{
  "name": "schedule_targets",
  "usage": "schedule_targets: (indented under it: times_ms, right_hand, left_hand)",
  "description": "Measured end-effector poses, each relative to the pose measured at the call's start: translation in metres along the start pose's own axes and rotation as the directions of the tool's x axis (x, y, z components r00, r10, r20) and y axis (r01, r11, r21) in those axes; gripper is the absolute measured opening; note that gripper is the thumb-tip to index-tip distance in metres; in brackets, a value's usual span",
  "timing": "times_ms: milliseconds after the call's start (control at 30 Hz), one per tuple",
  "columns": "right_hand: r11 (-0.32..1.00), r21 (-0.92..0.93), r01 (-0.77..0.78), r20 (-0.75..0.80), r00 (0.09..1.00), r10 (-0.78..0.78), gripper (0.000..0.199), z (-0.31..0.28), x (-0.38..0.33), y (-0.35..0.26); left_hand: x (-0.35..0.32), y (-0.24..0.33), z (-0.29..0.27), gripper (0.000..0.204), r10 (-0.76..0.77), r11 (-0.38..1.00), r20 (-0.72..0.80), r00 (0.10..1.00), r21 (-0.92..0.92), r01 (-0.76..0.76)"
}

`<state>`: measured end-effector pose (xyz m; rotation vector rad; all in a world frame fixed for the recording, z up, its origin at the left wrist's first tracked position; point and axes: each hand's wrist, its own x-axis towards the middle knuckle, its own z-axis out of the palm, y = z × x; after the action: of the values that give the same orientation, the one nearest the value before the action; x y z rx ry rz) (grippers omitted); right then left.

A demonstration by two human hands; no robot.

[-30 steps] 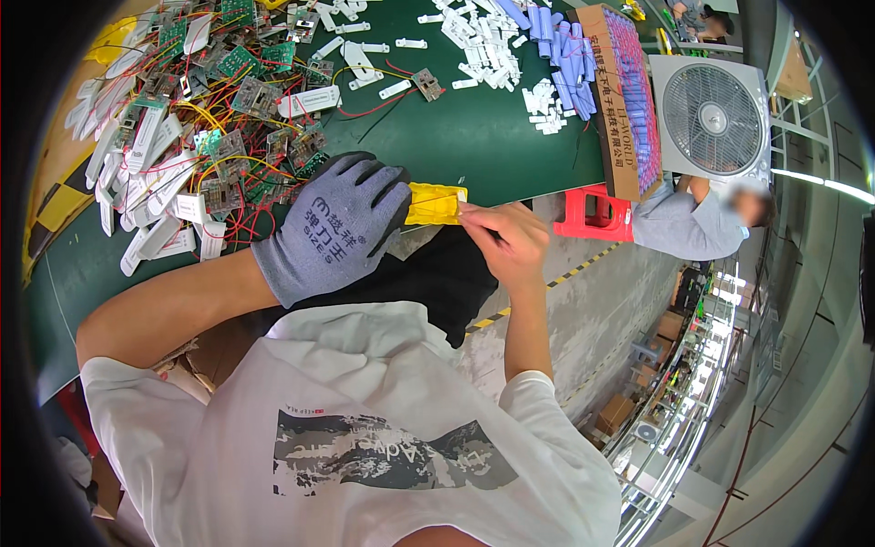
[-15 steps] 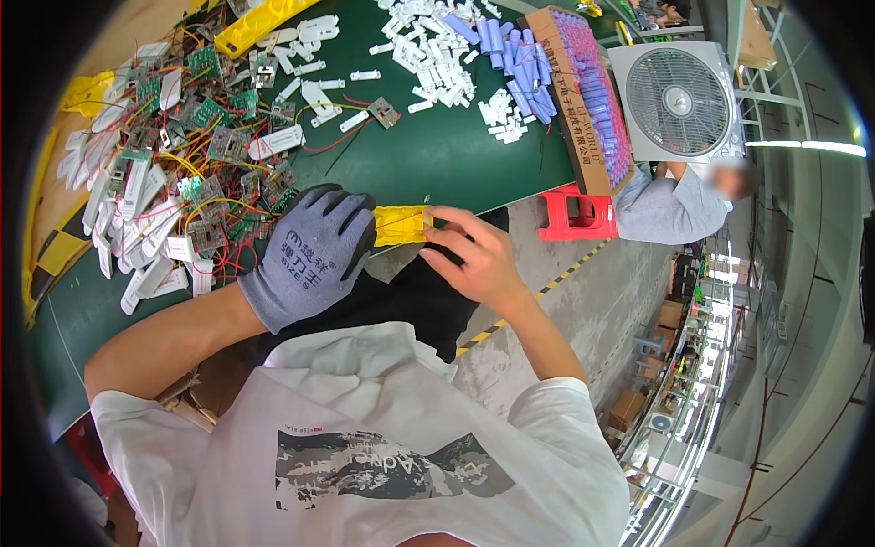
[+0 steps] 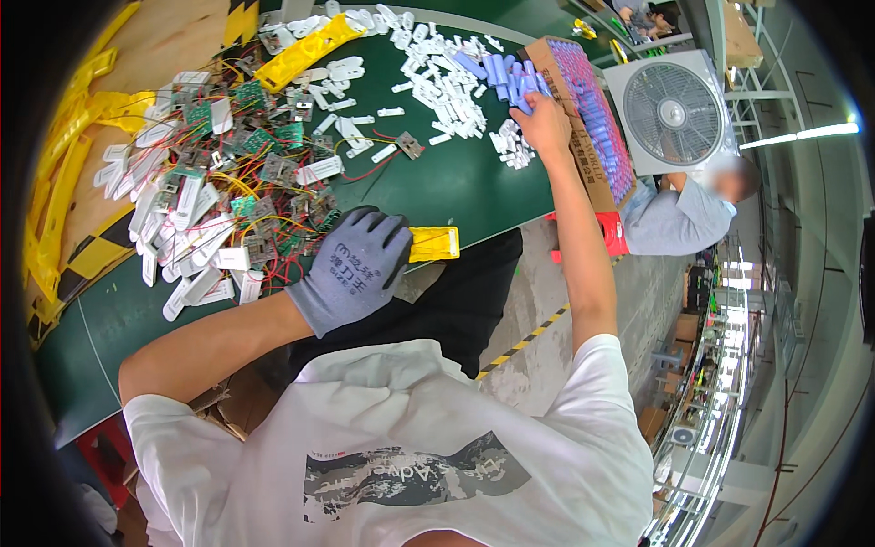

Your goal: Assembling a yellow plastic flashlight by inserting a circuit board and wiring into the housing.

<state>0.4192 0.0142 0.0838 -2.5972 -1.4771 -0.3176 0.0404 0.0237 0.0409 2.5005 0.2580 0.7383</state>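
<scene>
Our gloved left grip (image 3: 358, 264) is wrapped around the yellow holder (image 3: 437, 243) at the near edge of the table (image 3: 474, 201), covering its left part. Our bare right grip (image 3: 549, 124) touches the purple cylinders (image 3: 501, 77) by the carton (image 3: 597, 173); we cannot tell whether it pinches one.

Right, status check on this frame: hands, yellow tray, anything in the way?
Gloved left hand covering one end of yellow tray. Bare right hand at purple cylinders, grip unclear. Loose white pieces just beside right hand.

A head-worn fisheye camera is looking down from close above and behind the left grip (image 3: 357, 266). It is facing the tabletop (image 3: 469, 196) beyond that grip.
</scene>
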Motion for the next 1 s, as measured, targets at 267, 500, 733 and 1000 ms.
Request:
schedule_targets:
  times_ms: [267,500,733,1000]
  right_hand:
    - [0.694,0.688,0.211,-0.417,0.898,0.141,0.026,-0.017,-0.045,-0.038]
    - [0.399,0.845,0.357,-0.288,0.931,-0.223,0.034,-0.033,-0.172,-0.096]
    - [0.501,0.775,0.385,-0.249,0.915,-0.317,0.033,-0.018,-0.190,-0.129]
    - [0.837,0.360,0.411,-0.361,0.889,-0.282,0.031,-0.033,-0.234,-0.134]
  left_hand:
    - [-0.005,-0.001,0.000,0.033,0.015,1.000,0.003,1.000,-0.024,-0.015]
    - [0.000,-0.007,0.004,0.030,0.011,0.997,-0.073,0.997,-0.075,-0.016]
    - [-0.001,-0.010,0.005,0.037,0.010,0.998,-0.040,0.999,-0.060,-0.012]
    - [-0.003,-0.003,0.002,0.039,0.006,0.999,0.033,0.999,-0.044,-0.004]
